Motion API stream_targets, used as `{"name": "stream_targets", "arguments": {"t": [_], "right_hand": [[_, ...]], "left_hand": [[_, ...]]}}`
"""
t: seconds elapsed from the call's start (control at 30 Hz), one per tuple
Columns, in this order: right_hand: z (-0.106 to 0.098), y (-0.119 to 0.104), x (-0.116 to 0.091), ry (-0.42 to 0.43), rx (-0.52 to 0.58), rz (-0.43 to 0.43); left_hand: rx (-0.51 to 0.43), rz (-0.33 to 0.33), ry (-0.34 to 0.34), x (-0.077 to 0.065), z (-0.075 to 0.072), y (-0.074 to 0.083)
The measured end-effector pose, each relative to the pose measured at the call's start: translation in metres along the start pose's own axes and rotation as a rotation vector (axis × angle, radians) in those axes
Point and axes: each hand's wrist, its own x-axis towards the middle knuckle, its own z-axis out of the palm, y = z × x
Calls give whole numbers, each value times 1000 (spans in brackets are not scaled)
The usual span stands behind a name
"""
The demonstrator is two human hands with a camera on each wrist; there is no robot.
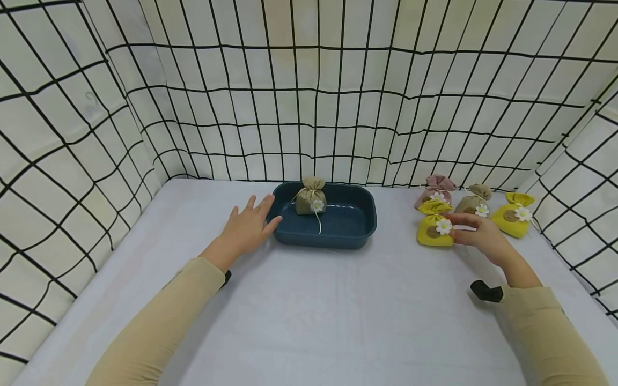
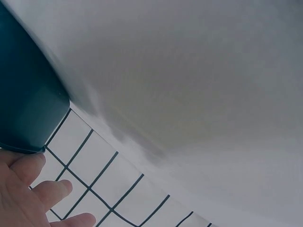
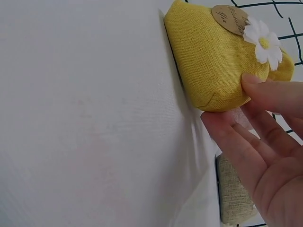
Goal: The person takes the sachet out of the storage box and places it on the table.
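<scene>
My left hand [image 1: 243, 230], its fingers spread, touches the left rim of a dark blue rectangular dish [image 1: 350, 217]. A beige drawstring pouch [image 1: 305, 205] with a white flower stands inside the dish. In the left wrist view, fingertips [image 2: 31, 165] meet the edge of the dish [image 2: 28, 94]. Over on the right, my right hand [image 1: 483, 238] pinches the side of a yellow drawstring pouch [image 1: 427, 234]. The right wrist view shows the thumb on the front of this yellow pouch [image 3: 208, 61], near its flower, and other fingers at its side, partly behind it.
Behind the right hand are a pink pouch [image 1: 441, 185], a beige pouch [image 1: 467, 203] and another yellow pouch [image 1: 513, 225]. A black wire grid [image 1: 343, 89] backed with pale cloth borders the white-covered table [image 1: 338, 321] at the back and both sides.
</scene>
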Motion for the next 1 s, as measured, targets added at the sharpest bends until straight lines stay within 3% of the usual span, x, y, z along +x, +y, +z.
{"name": "stream_targets", "arguments": {"t": [0.7, 1.0], "right_hand": [[-2, -3, 3, -18, -102, 57], [-11, -5, 2, -25, -176, 35]], "left_hand": [[-4, 0, -1, -1, -1, 0], [-13, -1, -5, 0, -1, 1]]}}
